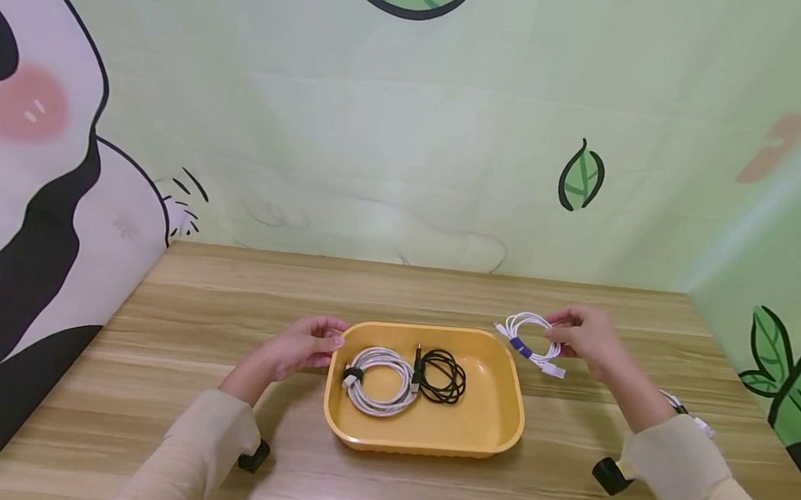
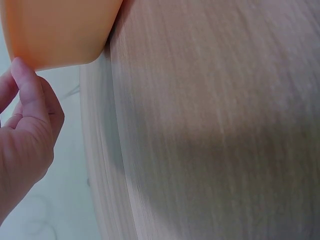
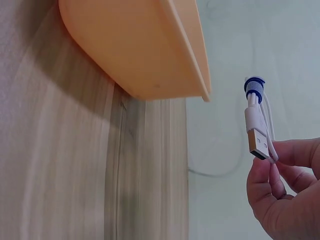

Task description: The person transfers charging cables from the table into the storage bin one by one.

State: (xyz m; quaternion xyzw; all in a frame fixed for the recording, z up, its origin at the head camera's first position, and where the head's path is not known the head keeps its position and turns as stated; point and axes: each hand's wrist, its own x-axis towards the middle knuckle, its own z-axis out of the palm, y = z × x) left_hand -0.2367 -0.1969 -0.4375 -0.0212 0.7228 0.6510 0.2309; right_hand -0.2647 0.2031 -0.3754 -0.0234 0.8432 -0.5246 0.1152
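Note:
A coiled white USB cable [image 1: 531,342] with a blue strap is pinched between the thumb and fingers of my right hand [image 1: 584,338], above the table right of the basket. In the right wrist view its USB plug [image 3: 258,142] hangs beside my fingertips. My left hand [image 1: 305,345] pinches the left rim of the yellow plastic basket [image 1: 458,433] between thumb and fingers. Inside the basket lie a thick coiled white cable [image 1: 380,411] with a black strap and, right of it, a thinner coiled black cable [image 1: 450,394]. The basket's right part shows bare bottom.
Another white cable [image 1: 702,427] with a dark strap lies on the wooden table [image 1: 427,492], partly hidden behind my right forearm. A printed cloth backdrop [image 1: 378,164] rises behind the table and at both sides. Black wrist devices [image 1: 611,475] hang under both cuffs.

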